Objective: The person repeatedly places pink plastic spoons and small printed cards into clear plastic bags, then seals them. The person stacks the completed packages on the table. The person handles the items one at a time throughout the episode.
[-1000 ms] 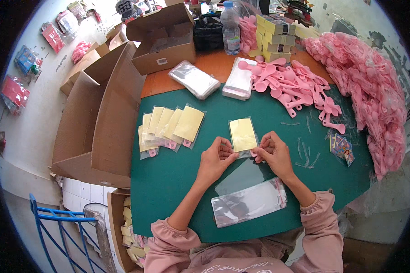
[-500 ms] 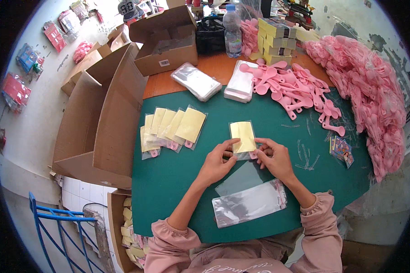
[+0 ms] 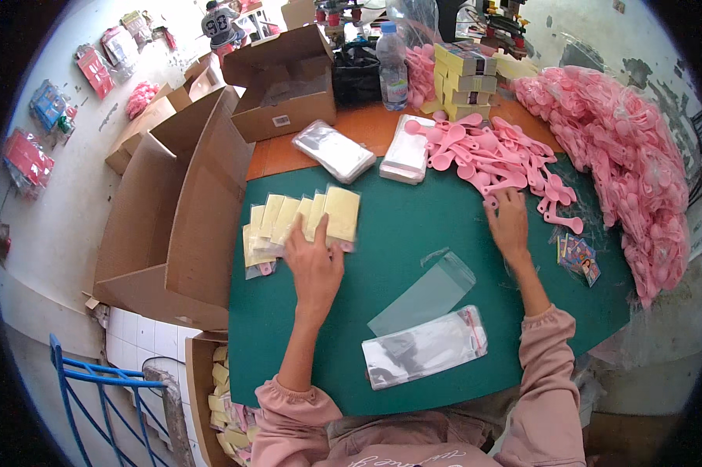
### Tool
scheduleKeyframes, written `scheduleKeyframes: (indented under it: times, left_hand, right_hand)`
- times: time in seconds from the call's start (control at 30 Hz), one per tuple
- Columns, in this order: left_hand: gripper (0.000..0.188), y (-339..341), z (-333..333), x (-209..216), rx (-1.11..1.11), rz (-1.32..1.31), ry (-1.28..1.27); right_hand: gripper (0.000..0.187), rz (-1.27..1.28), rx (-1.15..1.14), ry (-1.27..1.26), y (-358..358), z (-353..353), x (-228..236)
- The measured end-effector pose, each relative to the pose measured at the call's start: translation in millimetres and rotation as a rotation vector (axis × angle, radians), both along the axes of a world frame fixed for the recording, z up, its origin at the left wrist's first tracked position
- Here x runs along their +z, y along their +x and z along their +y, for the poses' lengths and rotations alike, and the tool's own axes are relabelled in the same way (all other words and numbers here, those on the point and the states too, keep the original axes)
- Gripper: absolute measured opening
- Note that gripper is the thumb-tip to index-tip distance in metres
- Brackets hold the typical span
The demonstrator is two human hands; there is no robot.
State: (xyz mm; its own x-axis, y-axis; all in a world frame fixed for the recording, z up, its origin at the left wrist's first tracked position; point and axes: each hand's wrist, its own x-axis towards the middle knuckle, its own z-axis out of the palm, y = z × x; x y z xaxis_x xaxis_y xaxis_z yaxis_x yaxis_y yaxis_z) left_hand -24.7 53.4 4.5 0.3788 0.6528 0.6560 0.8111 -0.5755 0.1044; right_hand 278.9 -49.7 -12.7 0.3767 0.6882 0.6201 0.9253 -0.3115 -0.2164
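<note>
My left hand [image 3: 316, 265] lies with its fingers spread over a fanned row of clear packets with pale yellow cards [image 3: 342, 213]. Its fingertips touch the packets at the right end. At the near edge of a loose heap of pink measuring spoons [image 3: 475, 148], my right hand [image 3: 510, 224] reaches out with extended fingers, beside a spoon handle. Between my arms lies a stack of clear plastic sleeves [image 3: 425, 349]. One single clear sleeve [image 3: 429, 292] rests slantwise just beyond it.
Two stacks of clear bags [image 3: 334, 151] lie farther back. Yellow card stacks [image 3: 464, 78] and a water bottle [image 3: 393, 70] stand behind. Bagged pink spoons [image 3: 608, 156] line the right side; small printed cards [image 3: 578, 258] lie nearby. An open carton [image 3: 203, 202] stands left.
The packet held between both hands is now at the right end of the left row. My left hand moved left with it; my right hand moved out to the spoons.
</note>
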Motion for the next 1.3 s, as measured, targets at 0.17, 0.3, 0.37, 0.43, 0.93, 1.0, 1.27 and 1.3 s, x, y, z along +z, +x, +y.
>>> scheduleKeyframes:
  times: [0.17,0.3,0.37,0.43,0.93,1.0,1.27,1.3]
  left_hand:
    - [0.037,36,-47,-4,-0.486,-0.141,-0.600]
    - [0.035,55,-77,-21,-0.600,-0.214,-0.768]
    - [0.034,54,-71,-24,-0.651,-0.255,-0.850]
    - [0.033,54,-68,-27,-0.699,-0.294,-0.930]
    - [0.014,36,-35,-11,-0.614,-0.503,-1.198]
    - [0.021,38,-28,-12,-0.669,-0.538,-1.307]
    - [0.039,35,-17,-1,-0.631,-0.715,-1.460]
    - [0.042,35,-17,0,-0.631,-0.699,-1.475]
  right_hand:
    - [0.021,0.317,-0.025,-0.053,15,4,-7]
    - [0.016,0.206,-0.143,0.053,11,-6,6]
    - [0.015,0.200,-0.098,0.199,4,-18,18]
    - [0.014,0.193,0.004,0.362,-9,-29,30]
    - [0.009,-0.049,-0.188,0.208,4,-56,58]
    - [0.010,-0.044,-0.248,0.327,-1,-58,68]
    - [0.010,0.652,0.349,-0.050,-57,-41,56]
    - [0.010,0.652,0.348,-0.050,-50,-42,52]
